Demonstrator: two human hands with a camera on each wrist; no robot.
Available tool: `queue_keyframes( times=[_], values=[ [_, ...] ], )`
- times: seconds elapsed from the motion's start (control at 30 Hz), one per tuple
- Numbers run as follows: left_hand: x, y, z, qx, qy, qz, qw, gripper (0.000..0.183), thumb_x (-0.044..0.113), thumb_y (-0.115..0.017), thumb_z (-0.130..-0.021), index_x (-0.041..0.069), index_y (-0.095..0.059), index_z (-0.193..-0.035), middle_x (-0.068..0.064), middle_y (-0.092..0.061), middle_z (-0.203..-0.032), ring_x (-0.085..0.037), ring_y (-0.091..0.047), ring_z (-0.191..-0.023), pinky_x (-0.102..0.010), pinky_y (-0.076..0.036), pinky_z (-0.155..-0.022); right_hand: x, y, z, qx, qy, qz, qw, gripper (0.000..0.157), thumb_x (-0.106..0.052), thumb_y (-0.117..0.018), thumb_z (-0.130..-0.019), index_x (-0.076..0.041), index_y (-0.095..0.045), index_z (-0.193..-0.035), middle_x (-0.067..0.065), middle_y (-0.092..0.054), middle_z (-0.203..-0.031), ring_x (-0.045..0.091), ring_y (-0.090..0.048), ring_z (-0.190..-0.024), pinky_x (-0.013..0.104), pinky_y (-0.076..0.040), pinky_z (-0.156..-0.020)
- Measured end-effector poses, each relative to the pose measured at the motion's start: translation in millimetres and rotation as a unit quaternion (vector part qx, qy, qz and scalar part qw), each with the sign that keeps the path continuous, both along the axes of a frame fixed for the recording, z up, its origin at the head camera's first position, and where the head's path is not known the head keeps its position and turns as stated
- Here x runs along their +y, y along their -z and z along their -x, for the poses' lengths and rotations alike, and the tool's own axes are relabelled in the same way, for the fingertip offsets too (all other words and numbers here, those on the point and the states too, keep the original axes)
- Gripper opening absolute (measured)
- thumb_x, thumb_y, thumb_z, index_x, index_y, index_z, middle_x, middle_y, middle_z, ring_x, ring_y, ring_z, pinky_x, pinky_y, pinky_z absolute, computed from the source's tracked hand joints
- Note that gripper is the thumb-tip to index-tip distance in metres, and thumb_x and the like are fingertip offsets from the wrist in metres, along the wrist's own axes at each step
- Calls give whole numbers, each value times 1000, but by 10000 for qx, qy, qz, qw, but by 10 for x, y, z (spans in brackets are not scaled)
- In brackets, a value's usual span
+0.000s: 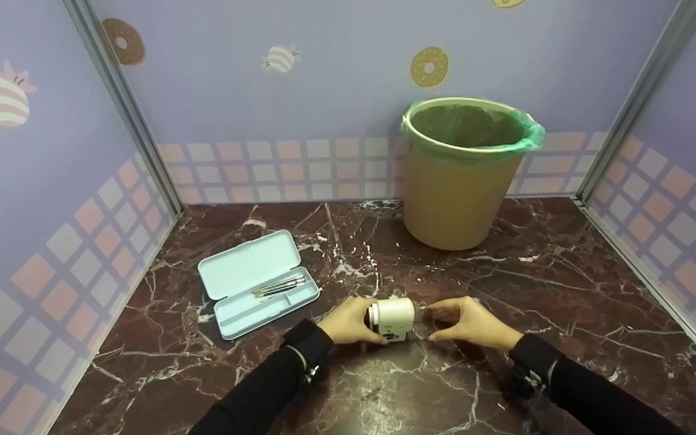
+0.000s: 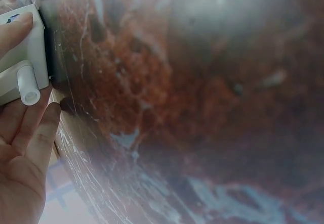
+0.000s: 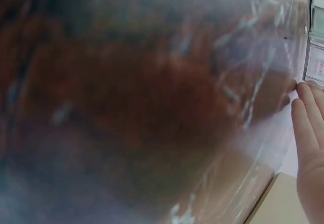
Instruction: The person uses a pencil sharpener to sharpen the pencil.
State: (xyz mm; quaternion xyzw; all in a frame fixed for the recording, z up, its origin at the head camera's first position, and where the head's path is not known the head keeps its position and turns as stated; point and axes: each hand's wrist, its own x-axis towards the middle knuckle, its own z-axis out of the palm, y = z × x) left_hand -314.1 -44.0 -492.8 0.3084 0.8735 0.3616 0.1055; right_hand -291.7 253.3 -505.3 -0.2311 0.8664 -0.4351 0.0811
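A white crank pencil sharpener (image 1: 396,317) lies close over the dark marble tabletop, between the two hands. My left hand (image 1: 348,323) grips its body from the left, thumb along the near side. In the left wrist view the crank's white knob (image 2: 29,85) sticks out near the fingers. At the sharpener's right end, a clear plastic drawer (image 3: 315,64) juts out. My right hand (image 1: 472,323) holds the drawer's outer end between thumb and fingers. Its thumb is hidden in the right wrist view.
An open light blue pencil case (image 1: 251,266) lies to the left, with several pencils (image 1: 278,286) inside. At the back right stands a tan waste bin (image 1: 460,193) lined with a green bag (image 1: 529,136). Patterned panels (image 1: 348,90) enclose the tabletop (image 1: 420,399) at the back and sides.
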Motion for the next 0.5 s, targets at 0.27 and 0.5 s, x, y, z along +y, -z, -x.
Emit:
queue_keyframes(
  times=[0.27, 0.5],
  values=[
    [19, -9, -7, -74, 24, -27, 10000, 54, 19, -93, -69, 3, -70, -115, -10, -78, -101, -10, -68, -83, -21, -56, -78, -157, 39, 41, -60, -250, 240, 9994, 60, -21, -87, -81, 6, -64, -129, 23, -72, -124, 37, -72, -114, 39, -58, -99],
    [4, -19, -7, 31, 74, 16, 10000, 56, 19, -93, -69, 3, -70, -118, -11, -78, -101, -9, -67, -83, -21, -55, -78, -249, 16, 57, -128, -302, 308, 9990, 62, -17, -87, -80, 10, -61, -129, 27, -70, -126, 39, -70, -117, 39, -58, -99]
  ],
)
